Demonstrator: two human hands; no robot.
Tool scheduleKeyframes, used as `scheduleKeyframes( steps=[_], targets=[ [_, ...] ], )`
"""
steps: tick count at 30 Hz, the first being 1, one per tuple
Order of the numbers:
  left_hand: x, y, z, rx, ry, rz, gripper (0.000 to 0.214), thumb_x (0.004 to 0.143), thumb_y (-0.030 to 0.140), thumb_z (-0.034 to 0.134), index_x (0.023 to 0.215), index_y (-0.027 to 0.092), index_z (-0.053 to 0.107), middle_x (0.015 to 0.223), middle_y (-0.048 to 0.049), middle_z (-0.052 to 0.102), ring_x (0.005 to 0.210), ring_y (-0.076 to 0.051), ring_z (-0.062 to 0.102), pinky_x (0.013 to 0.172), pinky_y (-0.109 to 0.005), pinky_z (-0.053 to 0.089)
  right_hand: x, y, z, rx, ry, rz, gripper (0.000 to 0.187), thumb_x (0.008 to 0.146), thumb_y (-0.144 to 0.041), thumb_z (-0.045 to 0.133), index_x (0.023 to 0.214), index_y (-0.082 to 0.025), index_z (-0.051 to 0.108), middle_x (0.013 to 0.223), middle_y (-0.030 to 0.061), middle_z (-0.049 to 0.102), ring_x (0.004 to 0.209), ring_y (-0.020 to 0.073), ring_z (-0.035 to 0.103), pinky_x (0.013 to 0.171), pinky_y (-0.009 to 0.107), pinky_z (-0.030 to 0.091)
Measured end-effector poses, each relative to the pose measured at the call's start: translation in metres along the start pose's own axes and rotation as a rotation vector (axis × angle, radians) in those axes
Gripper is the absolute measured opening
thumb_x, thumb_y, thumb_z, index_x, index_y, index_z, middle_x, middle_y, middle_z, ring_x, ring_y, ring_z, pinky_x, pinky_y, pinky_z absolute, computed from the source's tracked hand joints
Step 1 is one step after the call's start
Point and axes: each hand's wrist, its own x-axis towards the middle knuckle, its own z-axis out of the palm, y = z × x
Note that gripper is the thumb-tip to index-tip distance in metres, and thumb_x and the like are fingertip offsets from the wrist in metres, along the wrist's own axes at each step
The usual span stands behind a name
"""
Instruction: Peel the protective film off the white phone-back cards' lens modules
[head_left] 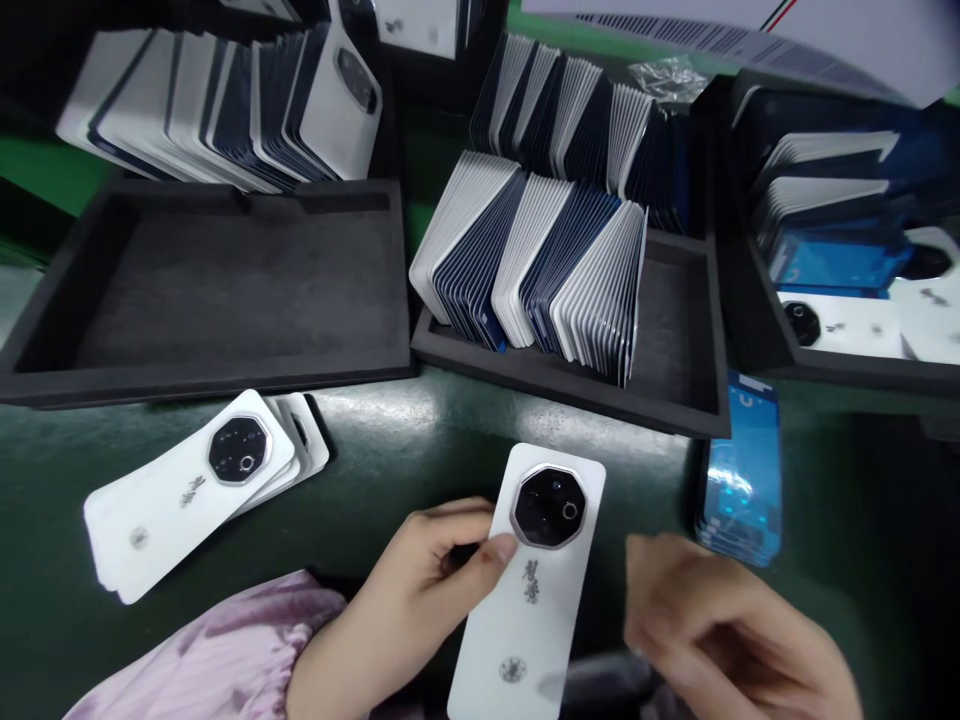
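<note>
My left hand (420,590) pinches the left edge of a white phone back cover (529,590) with a black octagonal camera module, holding it over the dark green table. The thumb rests on the cover's face. My right hand (720,630) hovers just right of the cover, blurred by motion, fingers loosely curled with nothing visible in them. A small fanned stack of the same white covers (187,490) lies on the table to the left.
An empty black foam tray (225,280) sits at the left back. Another black tray (675,340) holds several rows of upright covers. A stack of blue films (742,480) lies at the right. More trays with covers stand behind and at the far right.
</note>
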Motion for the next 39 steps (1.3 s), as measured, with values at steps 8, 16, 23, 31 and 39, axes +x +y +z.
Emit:
scheduleKeyframes(
  steps=[8, 16, 23, 31, 39],
  targets=[
    [0.000, 0.002, 0.001, -0.037, -0.014, 0.009, 0.033, 0.104, 0.036, 0.059, 0.088, 0.016, 0.079, 0.092, -0.0068, 0.071, 0.089, -0.024, 0.066, 0.076, -0.029, 0.049, 0.005, 0.003, 0.012, -0.136, 0.092, 0.222, 0.012, 0.098, -0.033, 0.071, 0.087, -0.031, 0.072, 0.075, -0.0041, 0.067, 0.064, 0.0133, 0.058, 0.053, 0.024, 0.040],
    [-0.002, 0.007, 0.001, -0.089, -0.036, -0.002, 0.030, 0.107, 0.034, 0.057, 0.106, 0.025, 0.086, 0.111, -0.0049, 0.079, 0.098, -0.022, 0.069, 0.087, -0.029, 0.052, 0.006, 0.007, 0.010, -0.150, 0.156, 0.296, 0.009, 0.095, -0.034, 0.075, 0.087, -0.030, 0.073, 0.073, -0.0044, 0.068, 0.060, 0.0120, 0.055, 0.053, 0.023, 0.040],
    [-0.002, 0.007, 0.002, -0.087, -0.033, -0.028, 0.034, 0.107, 0.037, 0.057, 0.098, 0.021, 0.085, 0.101, -0.0049, 0.075, 0.093, -0.022, 0.067, 0.084, -0.028, 0.051, 0.007, 0.007, 0.012, -0.156, 0.175, 0.298, 0.009, 0.094, -0.033, 0.075, 0.086, -0.029, 0.073, 0.075, -0.0033, 0.069, 0.062, 0.0127, 0.057, 0.054, 0.024, 0.042],
    [-0.003, 0.008, 0.003, -0.055, -0.045, -0.021, 0.036, 0.108, 0.039, 0.055, 0.095, 0.019, 0.083, 0.100, -0.0065, 0.074, 0.092, -0.023, 0.067, 0.080, -0.029, 0.051, 0.007, 0.011, 0.012, -0.224, 0.165, 0.277, 0.010, 0.096, -0.034, 0.074, 0.089, -0.027, 0.072, 0.074, -0.0017, 0.069, 0.062, 0.0148, 0.060, 0.052, 0.026, 0.042],
    [-0.006, 0.003, -0.001, 0.065, -0.016, 0.028, 0.041, 0.110, 0.039, 0.051, 0.082, 0.019, 0.074, 0.091, -0.0029, 0.065, 0.083, -0.018, 0.061, 0.074, -0.026, 0.046, 0.014, 0.021, 0.004, -0.449, 0.176, 0.168, 0.011, 0.097, -0.033, 0.072, 0.097, -0.026, 0.063, 0.065, -0.0070, 0.058, 0.052, 0.0108, 0.053, 0.050, 0.021, 0.045]
  ],
)
